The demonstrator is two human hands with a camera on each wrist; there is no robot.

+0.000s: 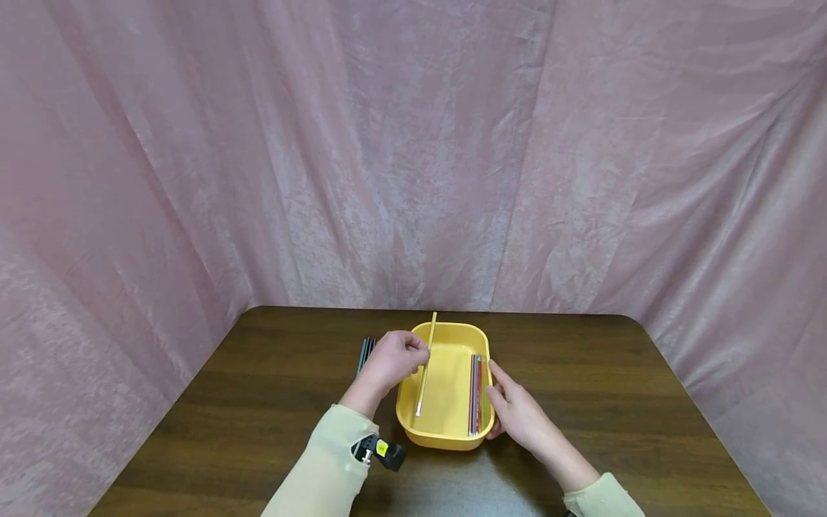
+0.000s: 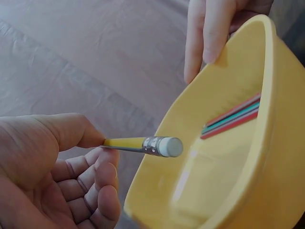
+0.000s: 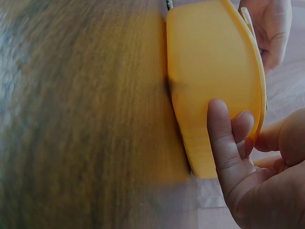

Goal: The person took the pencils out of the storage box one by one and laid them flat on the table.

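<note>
My left hand pinches a yellow pencil between thumb and fingers, over the left side of a yellow plastic tub. The pencil's white eraser points toward the left wrist camera, past the fingertips. At the tub's right side, my right hand grips the wall, with fingers against its outside and other fingertips at the rim. Inside, along the right wall, several red, green and dark pencils lie side by side.
Several dark pencils lie on the table left of the tub, partly hidden behind my left hand. The brown wooden table ends at a pink curtain at the back and sides.
</note>
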